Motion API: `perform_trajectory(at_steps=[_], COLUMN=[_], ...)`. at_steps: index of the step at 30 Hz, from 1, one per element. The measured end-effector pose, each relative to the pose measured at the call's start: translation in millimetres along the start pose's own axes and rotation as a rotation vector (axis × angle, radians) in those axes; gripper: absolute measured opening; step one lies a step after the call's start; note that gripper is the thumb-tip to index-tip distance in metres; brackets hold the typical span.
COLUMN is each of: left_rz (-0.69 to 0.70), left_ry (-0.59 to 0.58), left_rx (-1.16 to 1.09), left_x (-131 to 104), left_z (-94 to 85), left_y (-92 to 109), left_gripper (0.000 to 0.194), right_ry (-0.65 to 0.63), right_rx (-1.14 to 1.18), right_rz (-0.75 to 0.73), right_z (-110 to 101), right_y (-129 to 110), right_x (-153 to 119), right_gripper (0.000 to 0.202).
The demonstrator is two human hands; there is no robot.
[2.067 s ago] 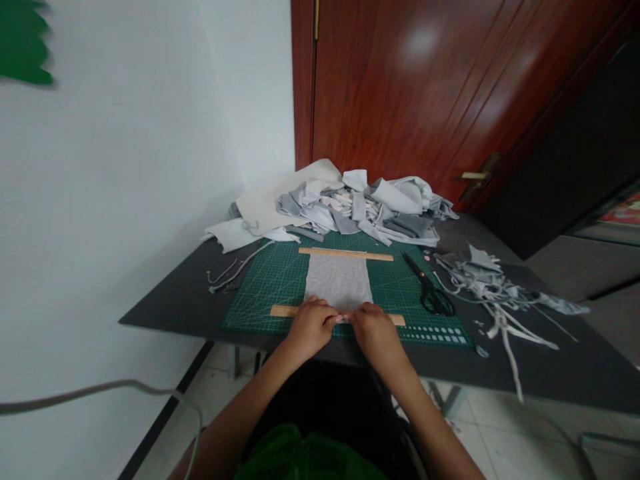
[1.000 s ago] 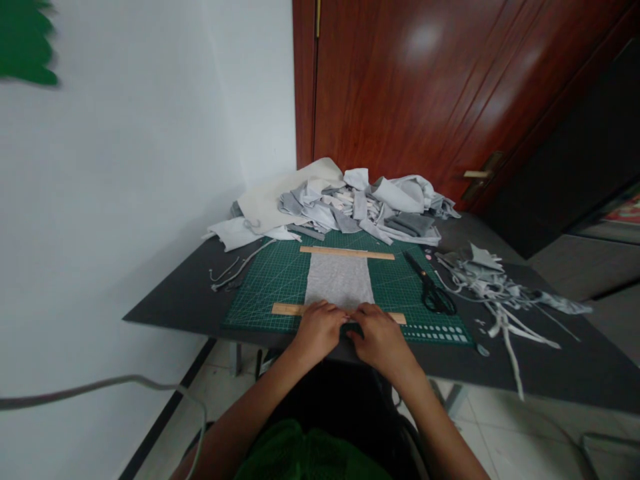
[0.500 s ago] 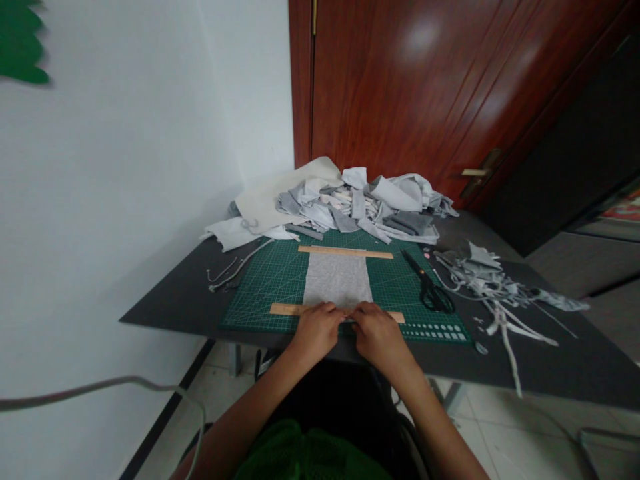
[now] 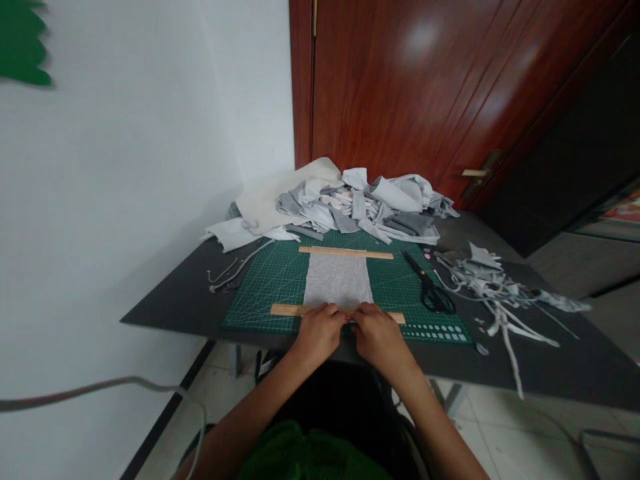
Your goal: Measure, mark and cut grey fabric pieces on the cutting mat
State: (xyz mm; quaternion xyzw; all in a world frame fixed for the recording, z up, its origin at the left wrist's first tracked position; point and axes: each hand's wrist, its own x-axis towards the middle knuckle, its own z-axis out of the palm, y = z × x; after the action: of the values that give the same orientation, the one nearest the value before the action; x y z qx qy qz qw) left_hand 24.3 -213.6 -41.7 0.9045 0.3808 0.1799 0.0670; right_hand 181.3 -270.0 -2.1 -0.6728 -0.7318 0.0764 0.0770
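Pressing down side by side, the left hand (image 4: 319, 330) and the right hand (image 4: 379, 333) are resting palm-down at the near edge of the grey fabric piece (image 4: 339, 283), fingers curled onto the near wooden ruler (image 4: 286, 310); whether either hand is pinching the cloth cannot be told; both forearms are reaching forward from the bottom of the view. The fabric is lying flat on the green cutting mat (image 4: 270, 280), spanning between the near ruler and the far wooden ruler (image 4: 346, 253); the mat is sitting on the dark table (image 4: 550, 360). Black scissors (image 4: 430, 288) are lying on the mat's right part; a heap of fabric scraps (image 4: 345, 203) is piled behind it; cut strips (image 4: 500, 293) are trailing at the right.
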Motion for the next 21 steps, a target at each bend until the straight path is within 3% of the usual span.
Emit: perform_trajectory(at_steps=[5,10,21], left_rz=[0.056,0.055,0.073], left_ry=[0.092,0.097,-0.053], left_rx=[-0.061,-0.059,0.006], left_x=[1.3,0.6,2.2], left_z=[-0.2,0.7,-7.7], left_y=[-1.4,-2.0,0.3], left_gripper=[0.02,0.021,0.024], right_ry=[0.014,0.028,0.018], right_rx=[0.012,0.019,0.022], right_rz=[0.003,-0.014,-0.006], right_z=[-1.0,0.1,-2.4], right_y=[-0.3,0.7,-0.2], right_x=[0.4,-0.1,1.3], right_gripper=[0.035,0.035,0.035])
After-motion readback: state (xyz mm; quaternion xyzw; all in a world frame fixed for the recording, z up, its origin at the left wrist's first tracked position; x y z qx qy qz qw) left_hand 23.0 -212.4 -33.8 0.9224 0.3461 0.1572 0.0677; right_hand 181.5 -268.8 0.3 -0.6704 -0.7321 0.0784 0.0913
